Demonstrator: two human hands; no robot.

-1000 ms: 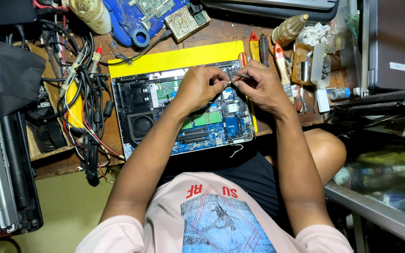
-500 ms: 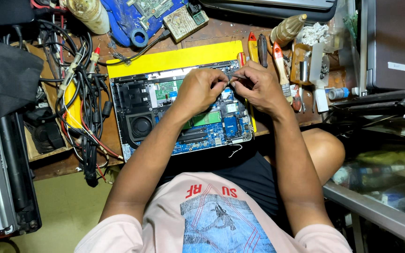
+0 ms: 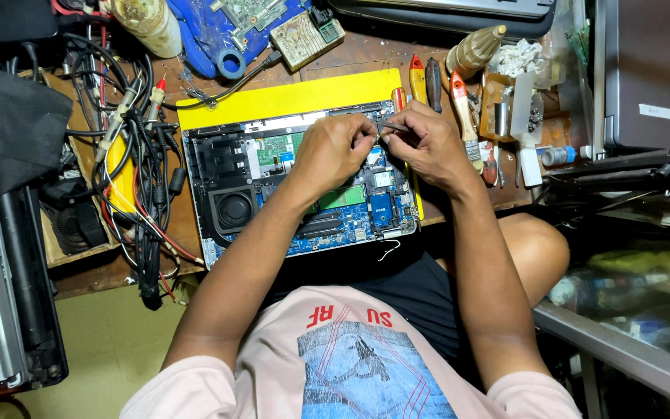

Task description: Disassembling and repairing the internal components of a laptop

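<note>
Opened laptop (image 3: 273, 186) lies on yellow mat (image 3: 288, 99), circuit board exposed. Left hand (image 3: 335, 147) and right hand (image 3: 420, 143) meet over its 1 o'clock corner. Both sets of fingers pinched together on a thin metal tool (image 3: 391, 126), which spans between the fingertips, just above the board.

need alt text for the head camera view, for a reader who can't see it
Seen from above, a person's left hand and right hand meet over an opened laptop with its circuit boards and fan exposed, the right pinching a thin metal tool. The laptop lies on a yellow mat, with tangled cables alongside.
</note>
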